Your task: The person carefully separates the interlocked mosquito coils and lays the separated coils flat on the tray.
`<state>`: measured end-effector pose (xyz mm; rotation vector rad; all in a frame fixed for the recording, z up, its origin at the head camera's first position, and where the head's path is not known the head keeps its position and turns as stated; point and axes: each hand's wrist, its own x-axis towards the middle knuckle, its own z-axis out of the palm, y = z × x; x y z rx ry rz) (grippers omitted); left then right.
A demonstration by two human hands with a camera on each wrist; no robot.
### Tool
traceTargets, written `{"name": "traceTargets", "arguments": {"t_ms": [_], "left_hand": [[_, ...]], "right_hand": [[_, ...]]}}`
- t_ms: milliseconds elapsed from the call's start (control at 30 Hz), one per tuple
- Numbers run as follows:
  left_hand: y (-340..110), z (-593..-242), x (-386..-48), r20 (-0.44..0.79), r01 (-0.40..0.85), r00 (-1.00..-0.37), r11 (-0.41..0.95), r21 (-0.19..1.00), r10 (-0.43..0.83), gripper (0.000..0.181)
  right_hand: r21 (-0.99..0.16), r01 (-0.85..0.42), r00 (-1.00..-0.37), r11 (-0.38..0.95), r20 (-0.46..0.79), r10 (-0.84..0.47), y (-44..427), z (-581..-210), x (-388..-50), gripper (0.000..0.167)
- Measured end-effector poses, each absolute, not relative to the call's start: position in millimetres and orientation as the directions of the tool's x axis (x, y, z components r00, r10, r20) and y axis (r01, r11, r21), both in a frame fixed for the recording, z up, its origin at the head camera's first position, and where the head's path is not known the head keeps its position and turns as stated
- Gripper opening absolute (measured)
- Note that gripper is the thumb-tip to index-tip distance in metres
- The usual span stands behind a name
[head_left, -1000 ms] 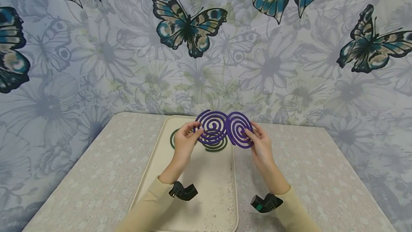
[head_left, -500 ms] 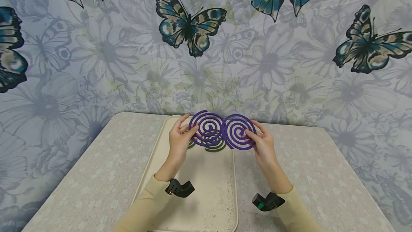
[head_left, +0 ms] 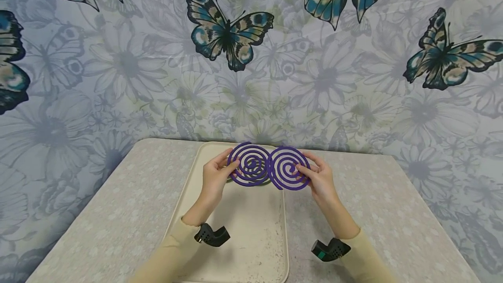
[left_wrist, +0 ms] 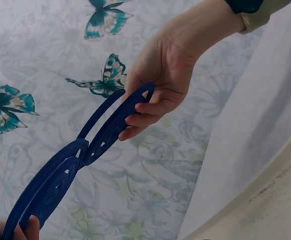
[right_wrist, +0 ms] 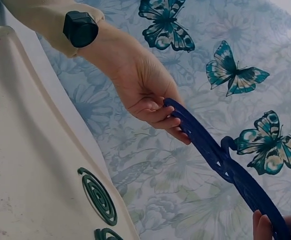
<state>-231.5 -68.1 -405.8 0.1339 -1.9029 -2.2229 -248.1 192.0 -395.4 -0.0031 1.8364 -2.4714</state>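
Two purple spiral mosquito coils are held up side by side above the tray's far end, their inner edges overlapping. My left hand [head_left: 214, 176] pinches the outer edge of the left coil [head_left: 251, 163], thumb in front. On the other side my right hand [head_left: 323, 179] grips the right coil [head_left: 290, 168], its thumb pressed near the spiral's middle. Both wrist views show the coils edge-on, with a narrow gap along part of the left wrist view. Whether the two are hooked together I cannot tell.
Below lies a cream tray [head_left: 251, 230] with a raised rim. Green mosquito coils [right_wrist: 99, 197] lie at its far end, mostly hidden behind the purple ones in the head view. A patterned tablecloth [head_left: 373, 213] covers the table; a butterfly-print cloth [head_left: 330, 112] hangs behind.
The right coil has turned to face the head camera more squarely. Both hands have moved a little down with the coils, and the left hand has shifted left. The coils still overlap.
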Motion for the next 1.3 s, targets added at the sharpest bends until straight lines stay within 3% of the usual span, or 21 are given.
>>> {"name": "traceTargets", "arguments": {"t_ms": [567, 967, 1300], "left_hand": [[-100, -431, -220, 0.045, 0.064, -0.98, -0.098, 0.993, -0.192, 0.045], [-139, -468, -222, -0.015, -0.029, -0.977, 0.065, 0.997, -0.211, 0.048], [-155, -483, -216, -0.05, -0.073, -0.99, 0.18, 0.981, -0.132, 0.048]], "right_hand": [[-0.964, 0.084, -0.996, -0.254, -0.075, -0.043, 182, -413, -241, 0.049], [-0.977, 0.101, -0.995, -0.19, -0.098, -0.021, 176, -425, -242, 0.051], [-0.981, 0.101, -0.994, -0.164, -0.095, -0.045, 166, -439, -245, 0.053]]}}
